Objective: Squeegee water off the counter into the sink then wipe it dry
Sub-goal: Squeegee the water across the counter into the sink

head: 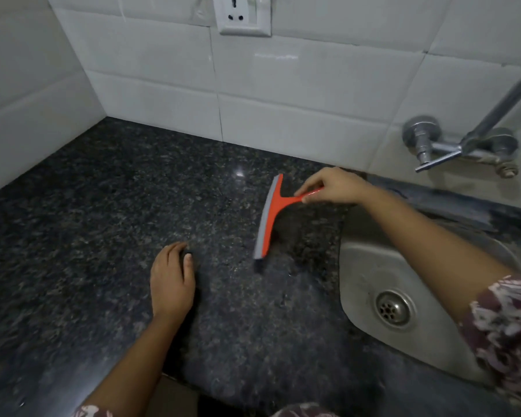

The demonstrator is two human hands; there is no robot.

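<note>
One orange squeegee (269,216) with a grey blade sits over the dark speckled counter (103,206), just left of the steel sink (373,266), its near blade end down at the stone. Its handle is pinched by the right hand (333,186), fingers curled round it. Nearer and to the left, the left hand (172,281) rests on the counter, fingers loosely bent, holding nothing. Beyond the sink, a metal tap (460,145) juts from the white tiled wall (283,85), with a socket (242,13) further left.
</note>
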